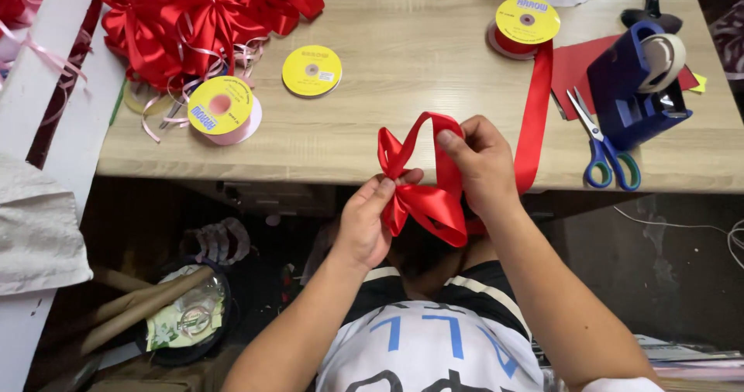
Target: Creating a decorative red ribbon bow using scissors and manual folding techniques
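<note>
On the pale wooden table [403, 43], the yellow-labelled red ribbon spool [525, 25] is the landmark: blue tape dispenser [632, 86] and blue-handled scissors [603, 148] right, flat yellow disc spool [311, 70] left, heap of red satin bows [194, 16] farther left.

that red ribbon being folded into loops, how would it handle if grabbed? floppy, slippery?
Likely floppy: the red ribbon droops into soft loops between the left hand and right hand. Probably slippery, given its satin sheen. Loops would likely spring open if released, since both hands pinch them; its tail runs to the spool.

Head view, steeply downward, close.
</note>
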